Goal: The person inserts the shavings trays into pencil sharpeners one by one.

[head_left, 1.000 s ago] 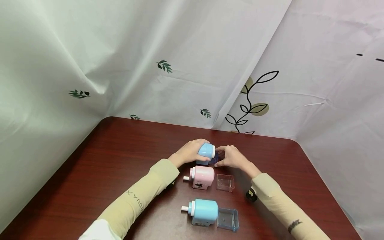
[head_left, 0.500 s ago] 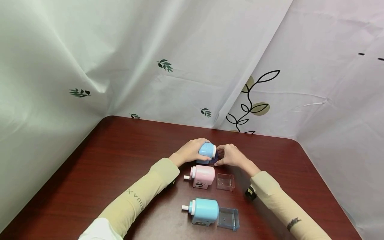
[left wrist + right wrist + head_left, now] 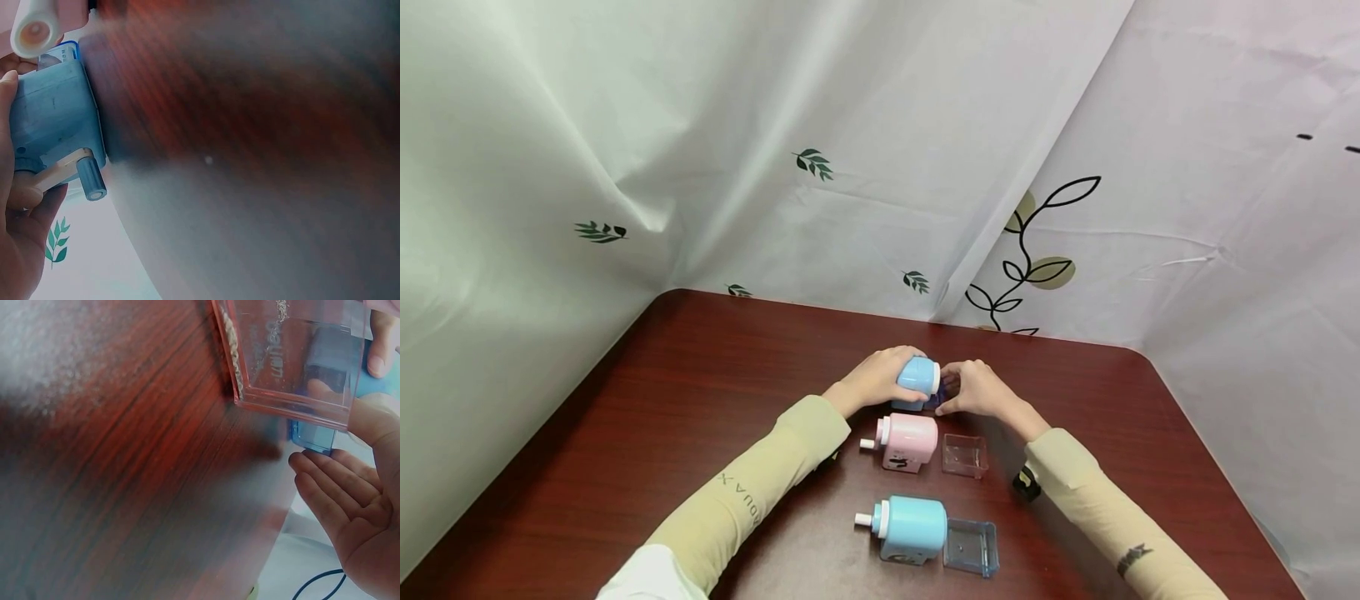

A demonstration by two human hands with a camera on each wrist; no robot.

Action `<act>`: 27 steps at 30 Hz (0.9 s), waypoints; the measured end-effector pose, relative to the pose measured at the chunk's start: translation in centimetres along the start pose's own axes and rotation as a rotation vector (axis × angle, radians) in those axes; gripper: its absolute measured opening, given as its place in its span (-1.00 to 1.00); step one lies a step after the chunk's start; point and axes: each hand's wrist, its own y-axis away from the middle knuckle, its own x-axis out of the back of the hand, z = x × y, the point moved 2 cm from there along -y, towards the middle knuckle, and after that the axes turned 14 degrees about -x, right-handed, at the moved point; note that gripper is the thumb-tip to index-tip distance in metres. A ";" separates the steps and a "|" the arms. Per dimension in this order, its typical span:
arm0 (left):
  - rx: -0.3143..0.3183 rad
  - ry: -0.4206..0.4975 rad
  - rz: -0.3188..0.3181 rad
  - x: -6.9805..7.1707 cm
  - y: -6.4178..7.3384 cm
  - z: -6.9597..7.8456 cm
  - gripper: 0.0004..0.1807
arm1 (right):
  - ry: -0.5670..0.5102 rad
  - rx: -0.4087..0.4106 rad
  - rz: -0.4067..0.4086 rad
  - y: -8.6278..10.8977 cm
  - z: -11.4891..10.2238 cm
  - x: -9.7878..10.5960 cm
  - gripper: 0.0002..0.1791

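My left hand (image 3: pixel 874 379) grips the far blue pencil sharpener (image 3: pixel 916 377) around its body. In the left wrist view its crank handle (image 3: pixel 92 178) points toward the camera. My right hand (image 3: pixel 983 392) is just right of it, pinching a see-through blue shavings drawer (image 3: pixel 314 436) between thumb and fingers at the sharpener's front. How far the drawer is inserted is partly hidden. Nearer to me stands a pink pencil sharpener (image 3: pixel 912 442) with a clear pinkish drawer (image 3: pixel 962 472) lying apart on its right. Closest is a light-blue pencil sharpener (image 3: pixel 913 525), its bluish drawer (image 3: pixel 970 568) beside it.
The dark red wooden table (image 3: pixel 737 383) has its far edge against a white patterned curtain (image 3: pixel 760 125). Shavings lie in the pinkish drawer, seen in the right wrist view. Black straps show under both forearms.
Both hands stay almost in the same place around the blue sharpener and its drawer. The whole view has shifted very slightly. Nothing else visibly moved.
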 end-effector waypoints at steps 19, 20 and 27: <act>0.008 -0.002 0.003 0.0 0.0 -0.1 -0.30 | -0.006 0.015 0.016 -0.2 -0.5 -0.3 -0.42; 0.009 -0.002 0.002 0.0 0.0 -0.1 -0.30 | -0.001 0.022 0.020 -0.2 -0.5 -0.4 -0.41; 0.009 0.001 0.001 0.0 0.0 0.1 -0.30 | 0.012 0.025 0.039 -0.4 -0.9 -0.5 -0.41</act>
